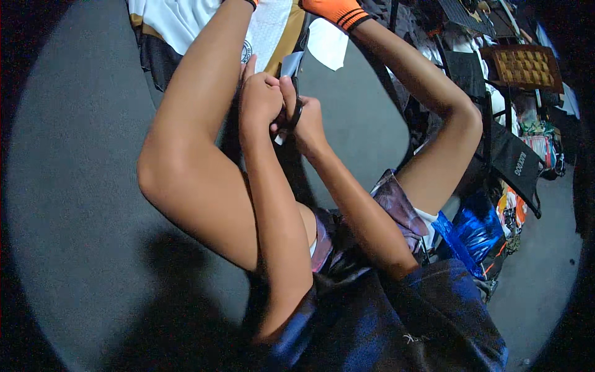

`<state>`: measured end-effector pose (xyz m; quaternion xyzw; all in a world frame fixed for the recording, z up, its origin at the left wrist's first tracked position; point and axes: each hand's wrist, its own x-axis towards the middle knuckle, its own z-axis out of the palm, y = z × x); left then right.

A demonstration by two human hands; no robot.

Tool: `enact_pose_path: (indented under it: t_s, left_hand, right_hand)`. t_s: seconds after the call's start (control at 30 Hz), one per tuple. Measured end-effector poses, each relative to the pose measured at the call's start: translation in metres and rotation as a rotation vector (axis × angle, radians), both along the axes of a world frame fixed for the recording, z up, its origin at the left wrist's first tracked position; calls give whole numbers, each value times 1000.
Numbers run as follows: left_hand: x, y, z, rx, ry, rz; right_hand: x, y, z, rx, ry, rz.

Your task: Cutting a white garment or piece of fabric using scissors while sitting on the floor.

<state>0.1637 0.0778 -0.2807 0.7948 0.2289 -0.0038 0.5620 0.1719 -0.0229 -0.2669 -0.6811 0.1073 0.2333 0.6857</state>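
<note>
In front of me, between my bent legs, my two hands meet. My right hand point(308, 121) is closed round the black looped handle of what look like scissors point(298, 115). A flat grey, shiny piece point(291, 64) sticks up beyond the thumb; whether it is a blade I cannot tell. Against it, my left hand point(261, 102) is curled, with one finger pointing up beside the jersey. What its fingers hold is hidden. A small white scrap shows below the hands. The white jersey point(273, 37) with gold and black trim lies just past them.
A white cut piece point(328, 44) lies on the grey floor point(80, 155) right of the jersey. My orange-socked foot point(338, 11) rests at the top. Black folding chairs point(514, 158), a woven brown panel point(525, 69) and a shiny blue bag point(476, 223) crowd the right side.
</note>
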Motion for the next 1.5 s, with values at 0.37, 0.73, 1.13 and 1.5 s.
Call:
enact_pose_path:
  t_s: [0.37,0.73,1.13,1.5]
  left_hand:
    - [6,0,5,-20,3,-10]
    - [16,8,12,-4,8,-30]
    - [52,69,-115,629,-210,-351]
    - [33,-6,-12,876,0,203]
  right_hand:
    - [-2,3,-8,5,-31,-18]
    - [-6,6,-11,43,-62,-32]
    - [-48,-89,8,-5,83,259]
    - [-58,-171,13,54,38,298]
